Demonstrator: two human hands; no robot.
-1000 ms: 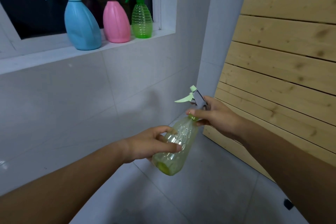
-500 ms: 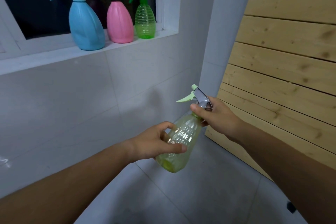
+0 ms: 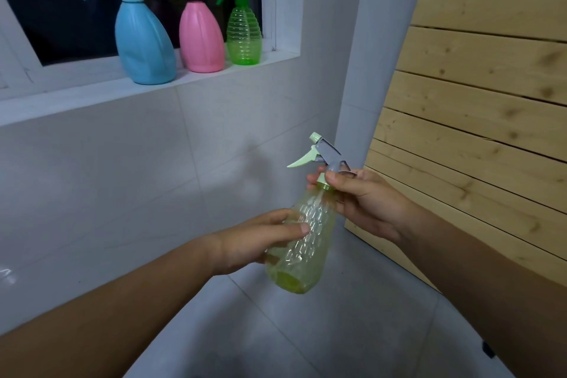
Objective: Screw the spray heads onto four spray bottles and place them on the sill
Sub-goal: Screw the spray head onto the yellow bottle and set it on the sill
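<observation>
Together, both hands held one bottle in mid-air. The left hand (image 3: pixel 260 242) was wrapped around the lower body of the yellow-green spray bottle (image 3: pixel 303 242), thumb laid across its front and fingers curled behind the clear, faceted plastic. The right hand (image 3: pixel 365 205) was pinched on the collar at the bottle's neck, just above the left hand, thumb and fingertips closed round the ring beneath the spray head (image 3: pixel 322 153). That head, grey with a pale green trigger and nozzle, sat on the neck and rose out of the right hand's grip, its trigger pointing away to the left. The bottle leaned, its base nearer the person and its top tipped away and to the right.

Well above the left hand and further off, the white sill (image 3: pixel 92 98) carried three finished bottles in a row: a blue bottle (image 3: pixel 142 46) nearest, a pink bottle (image 3: pixel 201 38) just beside it, and a green ribbed bottle (image 3: pixel 244 34) at the far end, each standing upright with a spray head fitted. Behind the right hand ran a wall of pale wooden planks (image 3: pixel 478 101). Below both hands lay grey floor tiles (image 3: pixel 306 337).
</observation>
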